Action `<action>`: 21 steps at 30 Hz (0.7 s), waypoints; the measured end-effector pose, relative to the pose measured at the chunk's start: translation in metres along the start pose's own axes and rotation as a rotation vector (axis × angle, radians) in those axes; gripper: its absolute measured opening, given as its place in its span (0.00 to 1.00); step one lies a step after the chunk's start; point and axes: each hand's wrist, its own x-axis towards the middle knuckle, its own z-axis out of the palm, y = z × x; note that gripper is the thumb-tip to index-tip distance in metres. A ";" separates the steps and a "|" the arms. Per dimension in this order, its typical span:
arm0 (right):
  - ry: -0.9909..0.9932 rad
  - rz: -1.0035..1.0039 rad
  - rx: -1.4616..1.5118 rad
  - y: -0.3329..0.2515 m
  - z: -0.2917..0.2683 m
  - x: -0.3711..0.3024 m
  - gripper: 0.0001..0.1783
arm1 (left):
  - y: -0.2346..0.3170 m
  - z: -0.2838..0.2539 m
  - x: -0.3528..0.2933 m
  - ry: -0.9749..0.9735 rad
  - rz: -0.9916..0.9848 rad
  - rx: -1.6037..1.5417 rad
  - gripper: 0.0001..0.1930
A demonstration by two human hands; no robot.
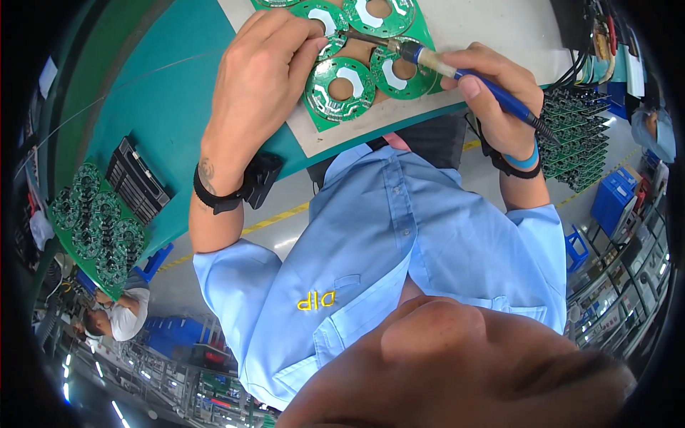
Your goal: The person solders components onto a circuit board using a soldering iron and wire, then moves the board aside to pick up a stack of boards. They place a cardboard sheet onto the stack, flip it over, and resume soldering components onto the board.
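In my right hand is a soldering iron with a blue handle, held like a pen. Its metal tip points left and reaches over a panel of round green circuit boards with central holes. Close to that tip, the thumb and fingers of my left hand are pinched over the upper left boards. A thin solder wire runs from the left side to the back of this hand; its end at the fingertips is too small to make out. The panel lies on a pale sheet.
A green mat covers the bench. A black slotted tray and a stack of populated circuit boards stand at the left. More stacked boards are at the right, below cables. Another person is far off at lower left.
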 end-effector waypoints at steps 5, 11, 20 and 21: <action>0.057 -0.079 -0.002 0.004 0.004 0.003 0.13 | 0.008 0.000 0.005 -0.019 -0.055 0.036 0.06; 0.019 -0.103 0.000 0.002 0.001 0.001 0.14 | 0.007 -0.001 0.004 -0.011 -0.026 0.078 0.06; 0.032 -0.138 -0.089 -0.008 0.003 -0.002 0.14 | 0.007 -0.002 -0.001 0.019 -0.128 0.041 0.07; 0.048 -0.155 -0.100 -0.009 0.003 -0.003 0.14 | 0.008 -0.002 -0.001 0.012 -0.132 0.038 0.07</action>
